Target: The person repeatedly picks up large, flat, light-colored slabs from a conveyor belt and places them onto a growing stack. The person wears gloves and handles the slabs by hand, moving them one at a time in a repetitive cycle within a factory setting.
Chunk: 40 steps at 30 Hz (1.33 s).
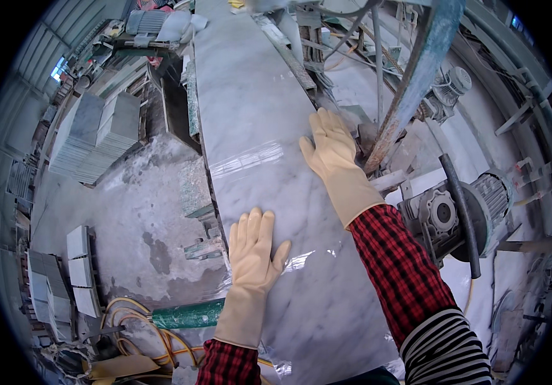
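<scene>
A long, wet, pale grey marble slab [301, 295] with darker veins runs from near me to the far end. Flat on its left edge lies my left hand [250, 253], in a cream rubber glove, fingers stretched and thumb out to the right. Farther off, my right hand [332, 147], gloved the same way, rests at the slab's right edge with its thumb apart from the fingers. Neither hand holds anything. Both arms wear red and black checked sleeves, and a black and white striped cuff [446, 346] covers part of the right forearm.
An electric motor with a gearbox [449, 208] stands to the right, behind a slanted, worn metal beam [417, 83]. A green cylinder [186, 314] and a coiled yellow hose [131, 321] lie at lower left. Stacked stone tiles [90, 138] stand on the floor at left.
</scene>
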Tool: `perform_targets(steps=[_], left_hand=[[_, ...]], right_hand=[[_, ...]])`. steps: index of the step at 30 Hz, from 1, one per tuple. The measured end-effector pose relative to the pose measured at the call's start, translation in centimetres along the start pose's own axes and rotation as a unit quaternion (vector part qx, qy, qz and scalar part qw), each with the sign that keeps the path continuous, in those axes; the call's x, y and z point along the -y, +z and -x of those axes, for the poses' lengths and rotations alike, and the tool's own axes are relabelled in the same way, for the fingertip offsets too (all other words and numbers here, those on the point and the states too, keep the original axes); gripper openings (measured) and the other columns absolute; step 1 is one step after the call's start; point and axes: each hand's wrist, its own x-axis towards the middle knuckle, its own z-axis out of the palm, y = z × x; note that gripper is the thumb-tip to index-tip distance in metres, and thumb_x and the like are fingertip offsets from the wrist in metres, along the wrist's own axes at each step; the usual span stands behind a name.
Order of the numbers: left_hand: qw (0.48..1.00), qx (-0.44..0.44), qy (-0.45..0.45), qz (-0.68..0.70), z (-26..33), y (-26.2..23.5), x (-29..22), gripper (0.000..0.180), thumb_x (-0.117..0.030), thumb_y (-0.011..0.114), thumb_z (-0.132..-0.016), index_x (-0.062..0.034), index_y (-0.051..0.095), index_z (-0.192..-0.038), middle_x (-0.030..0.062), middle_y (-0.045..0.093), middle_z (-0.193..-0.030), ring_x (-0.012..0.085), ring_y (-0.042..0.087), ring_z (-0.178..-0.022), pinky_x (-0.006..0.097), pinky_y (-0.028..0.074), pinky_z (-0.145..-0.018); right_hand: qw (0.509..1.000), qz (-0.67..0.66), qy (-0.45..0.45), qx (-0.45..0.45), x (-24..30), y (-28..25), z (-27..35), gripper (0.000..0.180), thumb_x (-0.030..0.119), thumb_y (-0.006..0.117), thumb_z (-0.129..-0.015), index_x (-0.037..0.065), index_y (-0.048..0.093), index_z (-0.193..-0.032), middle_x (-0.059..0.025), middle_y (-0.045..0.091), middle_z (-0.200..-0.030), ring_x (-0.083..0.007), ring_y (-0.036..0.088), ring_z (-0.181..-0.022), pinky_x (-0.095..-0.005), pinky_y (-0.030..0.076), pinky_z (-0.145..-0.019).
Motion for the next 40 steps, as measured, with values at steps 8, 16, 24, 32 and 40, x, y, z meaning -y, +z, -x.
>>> perform_targets(steps=[8,16,24,32,40], left_hand=[[0.994,-0.071,0.009,0.08,0.5,0.9,2.0,0.064,-0.026,0.078,-0.081,0.0003,0.056,-0.136,0.0257,0.052,-0.14,0.0454,0.047,-0.127,0.054,0.036,-0.109],[0.965,-0.018,0.133,0.226,2.5,-1.2,5.7,0.062,-0.019,0.079,-0.076,-0.0009,0.057,-0.131,0.0206,0.052,-0.137,0.0417,0.049,-0.124,0.053,0.039,-0.103],[0.965,0.039,0.052,0.254,10.8,-7.5,13.8,0.044,-0.02,0.076,-0.083,0.0022,0.068,-0.12,0.0234,0.065,-0.127,0.0431,0.06,-0.119,0.051,0.045,-0.106],[0.928,0.192,-0.177,0.264,22.9,-4.8,22.6,0.029,-0.017,0.064,-0.096,0.0001,0.07,-0.119,0.0216,0.07,-0.123,0.0414,0.066,-0.112,0.049,0.05,-0.102],[0.947,0.21,-0.178,0.165,23.8,-2.3,23.2,0.034,-0.027,0.057,-0.103,-0.0035,0.067,-0.126,0.0184,0.071,-0.117,0.0372,0.066,-0.102,0.048,0.052,-0.092]], right_hand=[[0.998,0.03,-0.052,0.02,2.8,-0.8,4.1,0.049,0.028,0.065,-0.092,0.0,0.06,-0.131,-0.0259,0.057,-0.142,-0.0412,0.052,-0.133,-0.0502,0.04,-0.113],[0.995,0.083,-0.06,0.021,7.5,-3.3,7.8,0.063,0.027,0.071,-0.093,0.0,0.047,-0.145,-0.0297,0.051,-0.146,-0.0486,0.049,-0.132,-0.0519,0.038,-0.115],[0.992,0.087,-0.023,0.09,9.3,-4.1,6.4,0.059,0.024,0.068,-0.095,0.0,0.047,-0.145,-0.0308,0.049,-0.147,-0.0491,0.049,-0.133,-0.0519,0.039,-0.115],[0.985,0.092,0.01,0.144,9.9,-4.5,5.5,0.059,0.021,0.066,-0.097,-0.001,0.047,-0.148,-0.0317,0.047,-0.151,-0.0487,0.045,-0.139,-0.0507,0.037,-0.118],[0.979,0.097,0.017,0.181,9.7,-3.9,4.7,0.067,0.019,0.068,-0.097,0.002,0.039,-0.155,-0.0313,0.044,-0.154,-0.0513,0.041,-0.141,-0.0523,0.031,-0.121]])
